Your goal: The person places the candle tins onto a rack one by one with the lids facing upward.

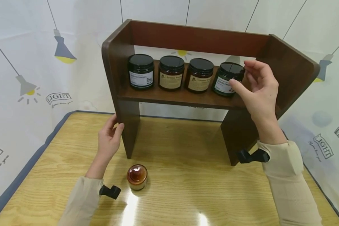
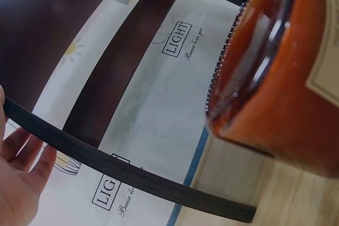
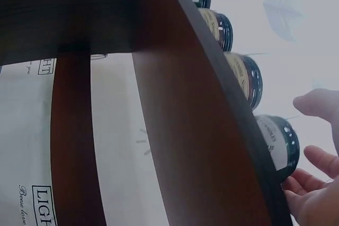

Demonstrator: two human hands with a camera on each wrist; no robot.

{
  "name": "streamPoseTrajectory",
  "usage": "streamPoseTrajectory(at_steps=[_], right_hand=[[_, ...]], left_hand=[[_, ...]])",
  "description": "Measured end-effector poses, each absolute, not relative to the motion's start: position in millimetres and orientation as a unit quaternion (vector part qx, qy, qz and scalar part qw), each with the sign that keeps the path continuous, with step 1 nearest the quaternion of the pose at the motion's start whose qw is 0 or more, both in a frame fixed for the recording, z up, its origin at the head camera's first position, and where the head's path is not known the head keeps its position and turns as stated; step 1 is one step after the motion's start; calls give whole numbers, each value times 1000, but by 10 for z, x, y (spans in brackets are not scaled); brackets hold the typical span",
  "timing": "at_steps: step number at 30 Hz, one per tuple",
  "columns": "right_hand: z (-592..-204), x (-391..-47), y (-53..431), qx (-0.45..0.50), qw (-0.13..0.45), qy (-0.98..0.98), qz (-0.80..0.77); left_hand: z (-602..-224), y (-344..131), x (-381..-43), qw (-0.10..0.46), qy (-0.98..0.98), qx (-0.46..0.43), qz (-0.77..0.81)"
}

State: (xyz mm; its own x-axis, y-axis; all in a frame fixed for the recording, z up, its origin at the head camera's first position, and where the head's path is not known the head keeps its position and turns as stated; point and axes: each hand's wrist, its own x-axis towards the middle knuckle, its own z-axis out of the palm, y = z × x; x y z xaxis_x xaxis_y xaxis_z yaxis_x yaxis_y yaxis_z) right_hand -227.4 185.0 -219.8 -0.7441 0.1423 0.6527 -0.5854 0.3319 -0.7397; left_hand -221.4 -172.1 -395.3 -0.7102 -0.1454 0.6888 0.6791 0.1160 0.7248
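A dark brown wooden shelf [image 1: 169, 99] bears a row of candle jars with black lids. At the row's right end stands a green candle jar [image 1: 224, 82] with a white label. My right hand [image 1: 261, 89] is around its right side, thumb and fingers spread; in the right wrist view the thumb stands apart from the jar [image 3: 278, 141]. My left hand [image 1: 110, 138] holds the front edge of the shelf's left side panel, thumb in front and fingers on the outer side. Near my left forearm, an amber glass jar [image 1: 137, 177] with a domed lid sits on the table.
Left of the green jar stand two amber jars with tan labels [image 1: 199, 82] and a dark jar with a white label [image 1: 141, 78]. The wooden table [image 1: 180, 194] has a blue-edged backdrop [image 1: 82, 91] behind it, printed with lamps.
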Motion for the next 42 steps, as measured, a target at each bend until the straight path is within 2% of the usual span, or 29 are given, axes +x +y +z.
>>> streamPoseTrajectory(at_steps=[16,25,31,42], right_hand=[[-2311,-2036,1811,215,324,-659,644],[-2400,-1893,1782,256,325,-665,622],[-2458,-1812,1734,271,308,-667,622],[-2618,-1668,1661,303,287,-675,608]], left_hand=[[-3925,-1703,-2198,316,-679,-185,-637],[-3932,-1704,-2199,322,-677,-187,-635],[-3852,-1672,-2137,321,-683,-183,-630],[-3941,-1711,-2204,321,-680,-183,-633]])
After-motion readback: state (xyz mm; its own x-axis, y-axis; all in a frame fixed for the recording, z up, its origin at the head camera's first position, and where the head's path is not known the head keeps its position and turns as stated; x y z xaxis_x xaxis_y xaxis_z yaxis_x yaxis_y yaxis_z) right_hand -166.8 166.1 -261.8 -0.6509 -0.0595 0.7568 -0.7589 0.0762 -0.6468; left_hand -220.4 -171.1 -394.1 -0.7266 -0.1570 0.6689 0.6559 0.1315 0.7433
